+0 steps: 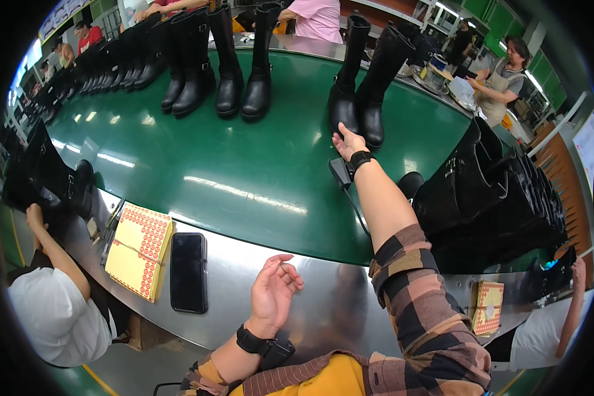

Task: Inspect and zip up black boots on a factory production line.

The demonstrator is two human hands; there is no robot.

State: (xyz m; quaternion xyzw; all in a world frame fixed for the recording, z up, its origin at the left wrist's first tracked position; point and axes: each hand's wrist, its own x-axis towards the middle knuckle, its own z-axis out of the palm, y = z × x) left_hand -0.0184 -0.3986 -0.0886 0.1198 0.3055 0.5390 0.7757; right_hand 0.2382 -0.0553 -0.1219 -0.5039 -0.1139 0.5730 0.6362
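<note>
A pair of tall black boots stands upright on the green belt, the left boot [343,99] and the right boot [374,99] side by side. My right hand [350,143] reaches out to the toe of the left boot, its fingers spread and not wrapped round it. Whether the fingertips touch the leather I cannot tell. My left hand [276,295] is over the steel table edge [234,277], palm turned up, fingers loosely bent and apart, with nothing in it. Both wrists wear black straps with small devices.
Several black boots [191,66] line the far side of the green belt [244,165]. More boots [482,191] crowd the right. A black phone [189,272] lies beside yellow sheets with red stickers [137,251]. Co-workers sit at both sides; a person [505,82] works across the belt.
</note>
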